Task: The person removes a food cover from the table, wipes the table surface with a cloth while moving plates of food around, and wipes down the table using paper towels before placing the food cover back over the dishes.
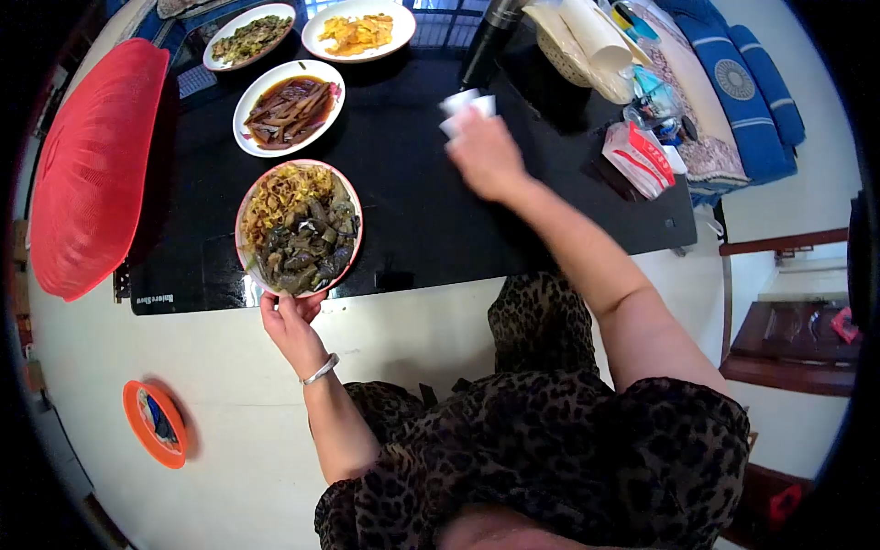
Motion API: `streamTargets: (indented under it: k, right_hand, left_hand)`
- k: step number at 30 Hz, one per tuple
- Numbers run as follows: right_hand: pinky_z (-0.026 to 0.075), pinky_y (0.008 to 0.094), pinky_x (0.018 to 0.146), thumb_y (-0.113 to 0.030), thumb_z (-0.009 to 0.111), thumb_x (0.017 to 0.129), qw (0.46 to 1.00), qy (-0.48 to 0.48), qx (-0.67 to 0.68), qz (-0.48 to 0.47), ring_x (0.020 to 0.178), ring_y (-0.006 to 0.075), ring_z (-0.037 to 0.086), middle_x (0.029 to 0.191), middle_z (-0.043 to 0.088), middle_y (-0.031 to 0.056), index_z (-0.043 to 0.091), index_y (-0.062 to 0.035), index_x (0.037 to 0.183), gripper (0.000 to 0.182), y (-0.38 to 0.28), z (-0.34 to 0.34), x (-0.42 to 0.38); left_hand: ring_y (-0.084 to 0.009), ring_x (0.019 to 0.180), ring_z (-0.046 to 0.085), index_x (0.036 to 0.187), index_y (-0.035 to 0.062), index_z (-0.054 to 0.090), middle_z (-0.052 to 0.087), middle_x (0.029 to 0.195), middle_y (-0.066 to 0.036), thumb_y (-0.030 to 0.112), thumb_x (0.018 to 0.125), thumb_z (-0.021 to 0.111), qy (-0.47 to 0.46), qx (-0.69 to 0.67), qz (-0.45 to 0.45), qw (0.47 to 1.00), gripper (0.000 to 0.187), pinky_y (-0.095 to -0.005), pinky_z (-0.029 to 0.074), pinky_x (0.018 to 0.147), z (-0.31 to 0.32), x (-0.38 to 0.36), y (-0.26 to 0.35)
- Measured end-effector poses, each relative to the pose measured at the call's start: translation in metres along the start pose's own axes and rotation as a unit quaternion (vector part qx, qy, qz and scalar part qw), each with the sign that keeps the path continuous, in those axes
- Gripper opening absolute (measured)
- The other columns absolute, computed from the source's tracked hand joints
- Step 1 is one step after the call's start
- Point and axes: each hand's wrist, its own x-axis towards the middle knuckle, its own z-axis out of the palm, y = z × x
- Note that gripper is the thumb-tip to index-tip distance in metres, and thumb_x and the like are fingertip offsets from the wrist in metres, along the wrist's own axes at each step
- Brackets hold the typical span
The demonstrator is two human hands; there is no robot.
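Presently, my left grip pinches the plate at its six o'clock; toward two, my right grip clutches white tissue.

The glossy black rectangular table bears three white plates of food at far left: greens, yellow pieces and brown strips. A red-rimmed round plate is at its near left edge, crumpled white tissue farther right. A red-and-white packet lies at right, a cream perforated basket far right.
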Motion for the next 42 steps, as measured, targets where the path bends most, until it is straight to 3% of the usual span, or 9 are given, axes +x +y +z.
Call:
streamTargets:
  k: [6,12,17,22,26,32,36,39,42]
  right_hand:
    - [0.021,0.0466,0.114,-0.030,0.055,0.091,0.970,-0.050,0.111,-0.211,0.143,0.0301,0.021,0.152,0.026,0.0172,0.041,-0.0025,0.138,0.056,-0.088,-0.013,-0.114]
    - [0.029,0.0464,0.109,-0.024,0.048,0.094,0.992,-0.109,0.032,0.049,0.135,0.0357,0.033,0.149,0.032,0.0208,0.037,-0.0020,0.141,0.054,0.020,-0.049,-0.117]
    - [0.031,0.0478,0.108,-0.029,0.046,0.095,0.987,0.133,-0.076,0.051,0.131,0.0384,0.038,0.146,0.035,0.0229,0.039,0.0007,0.138,0.053,0.153,0.025,-0.044]
    - [0.038,0.0492,0.098,-0.032,0.049,0.093,0.994,0.017,0.058,0.092,0.123,0.0338,0.046,0.126,0.054,0.0187,0.055,0.0000,0.119,0.042,0.039,0.009,0.047]
    - [0.030,0.0492,0.107,-0.036,0.048,0.093,0.973,-0.093,0.020,-0.208,0.131,0.0296,0.039,0.134,0.049,0.0157,0.051,-0.0025,0.128,0.049,-0.075,-0.019,-0.020]
    - [0.015,0.0454,0.117,-0.039,0.046,0.096,0.961,-0.111,0.089,-0.237,0.146,0.0261,0.013,0.156,0.021,0.0137,0.038,-0.0063,0.143,0.058,-0.023,-0.016,-0.123]
    - [0.043,0.0426,0.091,-0.022,0.061,0.079,0.997,0.008,0.051,-0.062,0.099,0.0337,0.049,0.128,0.049,0.0172,0.053,-0.0040,0.119,0.044,0.067,-0.045,-0.120]
    - [0.018,0.0468,0.115,-0.029,0.050,0.095,1.000,0.001,0.025,-0.015,0.144,0.0286,0.020,0.152,0.028,0.0166,0.034,-0.0019,0.142,0.057,0.112,-0.030,-0.119]
    - [0.019,0.0495,0.114,-0.027,0.055,0.091,0.998,0.007,0.034,-0.056,0.143,0.0327,0.022,0.151,0.029,0.0179,0.036,-0.0011,0.141,0.059,0.089,-0.029,-0.125]
  left_hand:
    - [-0.0152,0.072,0.068,0.111,0.0056,0.049,0.067,0.089,-0.008,0.027,0.099,0.048,-0.005,0.006,0.001,1.000,0.025,-0.0215,0.048,0.061,0.003,-0.001,0.002]
    - [-0.0160,0.078,0.068,0.112,0.0055,0.047,0.067,0.092,-0.008,0.027,0.098,0.047,-0.040,-0.005,-0.010,0.999,0.025,-0.0224,0.048,0.064,-0.004,0.002,0.002]
    - [-0.0170,0.073,0.069,0.114,0.0024,0.045,0.066,0.089,-0.010,0.019,0.099,0.043,-0.014,-0.012,-0.018,1.000,0.022,-0.0225,0.049,0.060,0.002,0.000,0.007]
    - [-0.0161,0.069,0.068,0.113,0.0029,0.047,0.067,0.089,-0.010,0.018,0.098,0.044,-0.019,-0.002,0.006,1.000,0.021,-0.0222,0.049,0.058,0.002,0.004,0.002]
    - [-0.0145,0.068,0.067,0.107,0.0043,0.051,0.068,0.088,-0.007,0.022,0.096,0.047,-0.010,0.043,0.011,0.999,0.021,-0.0222,0.049,0.059,0.005,0.005,0.001]
    - [-0.0140,0.066,0.067,0.107,0.0038,0.050,0.068,0.085,-0.007,0.021,0.096,0.048,-0.019,0.067,0.006,0.998,0.021,-0.0206,0.047,0.056,0.022,0.004,0.009]
    - [-0.0158,0.065,0.067,0.112,0.0000,0.046,0.067,0.083,-0.010,0.019,0.096,0.049,-0.040,0.074,-0.008,0.996,0.025,-0.0231,0.050,0.057,0.045,0.000,0.011]
    - [-0.0179,0.064,0.067,0.108,0.0000,0.044,0.066,0.081,-0.013,0.015,0.095,0.047,-0.080,0.092,-0.003,0.993,0.020,-0.0263,0.054,0.058,0.069,0.003,0.010]
    - [-0.0196,0.064,0.068,0.104,0.0003,0.043,0.065,0.081,-0.016,0.012,0.095,0.045,-0.125,0.101,-0.010,0.987,0.015,-0.0282,0.056,0.057,0.105,0.000,0.014]
